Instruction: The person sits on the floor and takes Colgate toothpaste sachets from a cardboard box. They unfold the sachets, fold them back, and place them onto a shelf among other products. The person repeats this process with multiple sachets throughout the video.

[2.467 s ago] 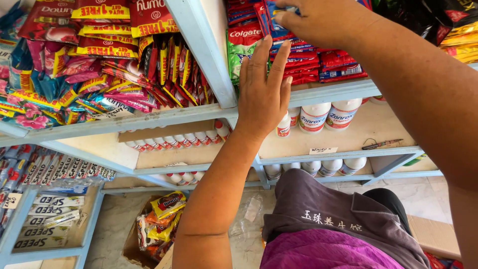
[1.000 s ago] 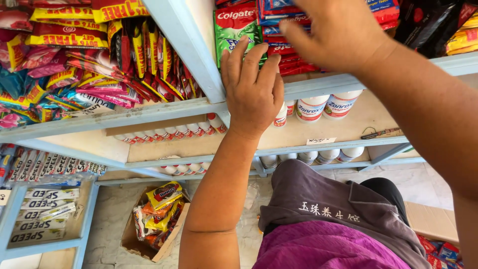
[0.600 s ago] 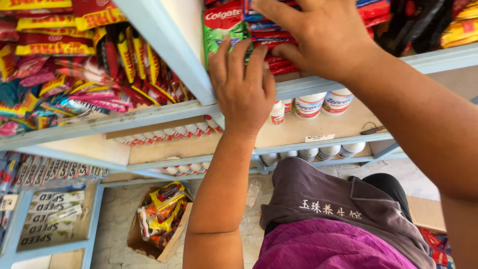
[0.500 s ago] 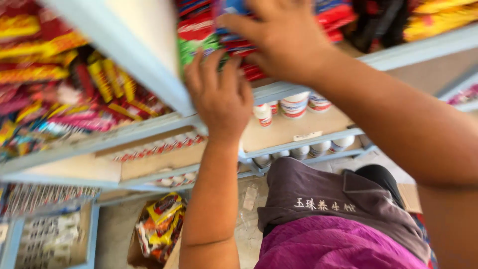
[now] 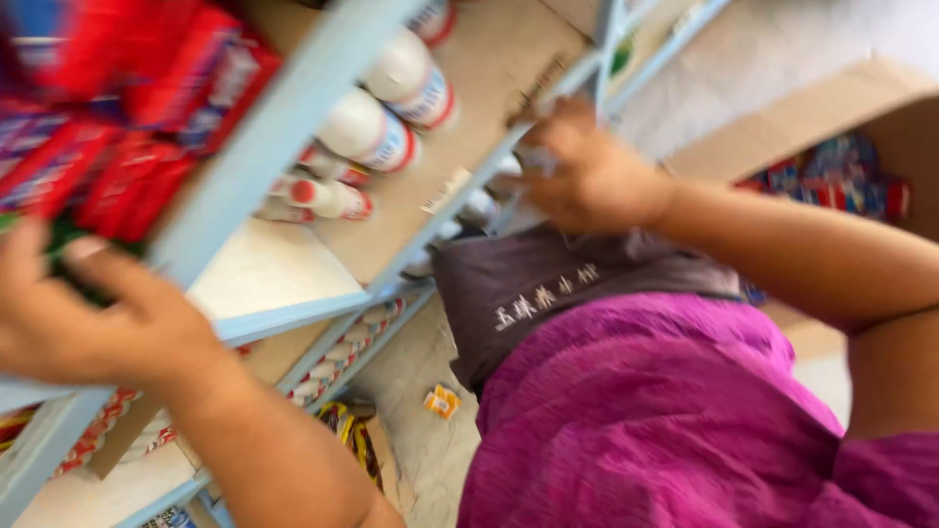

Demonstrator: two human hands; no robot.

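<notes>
Pale blue shelving (image 5: 293,127) with cardboard-lined boards is seen tilted and heavily blurred, stocked for sale. At far left, red flat cartons (image 5: 117,147) are stacked on an upper board, packed close and flat, apparently so that many fit. The left hand (image 5: 93,318) is held against these cartons at the shelf edge, fingers curled around a dark green and red pack (image 5: 64,249); the grip is narrow and closed on that pack, though blur hides the exact contact. Next along, white jars with red bands (image 5: 377,132) are laid on their sides in a row. Below, a yellow packet (image 5: 442,401) lies on the concrete floor (image 5: 421,362). Right of centre, the right hand (image 5: 587,181) is lowered near a shelf upright, fingers bent; whether anything is held cannot be told. At far right, an open cardboard box (image 5: 861,127) holds further red and blue cartons.
</notes>
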